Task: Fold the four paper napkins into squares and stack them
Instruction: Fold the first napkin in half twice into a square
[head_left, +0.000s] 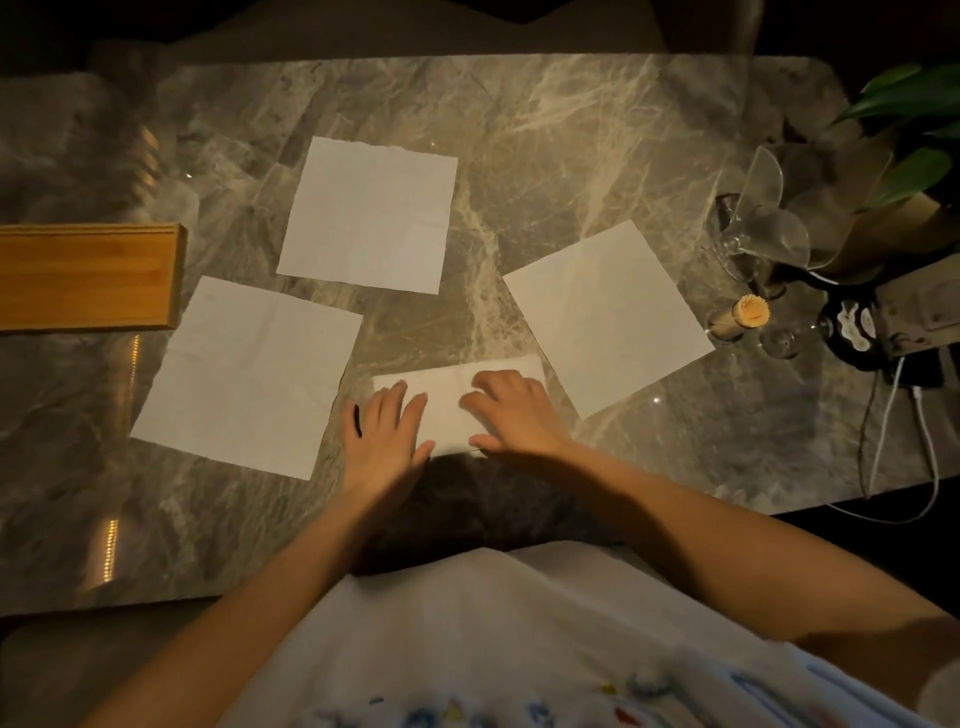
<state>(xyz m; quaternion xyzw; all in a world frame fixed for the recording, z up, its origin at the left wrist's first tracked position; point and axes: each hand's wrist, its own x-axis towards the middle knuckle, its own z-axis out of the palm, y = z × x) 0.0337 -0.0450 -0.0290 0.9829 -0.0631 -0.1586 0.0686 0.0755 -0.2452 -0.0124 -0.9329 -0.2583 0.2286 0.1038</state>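
The folded napkin (447, 384) lies on the desk (571, 130) under both hands. Left hand (387, 423): fingers (396, 397) straight, flat on its left end. Right hand (517, 410): fingers (488, 383) bent, tips pressing its right half, gripping nothing. Beyond the fingers lie three unfolded sheets: left napkin (249, 374), far napkin (369, 213), right napkin (608, 317).

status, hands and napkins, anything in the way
Left hand and right hand pressing the near napkin, folded in half. Left napkin, far napkin, right napkin lie open, none stacked. Nothing in the way.
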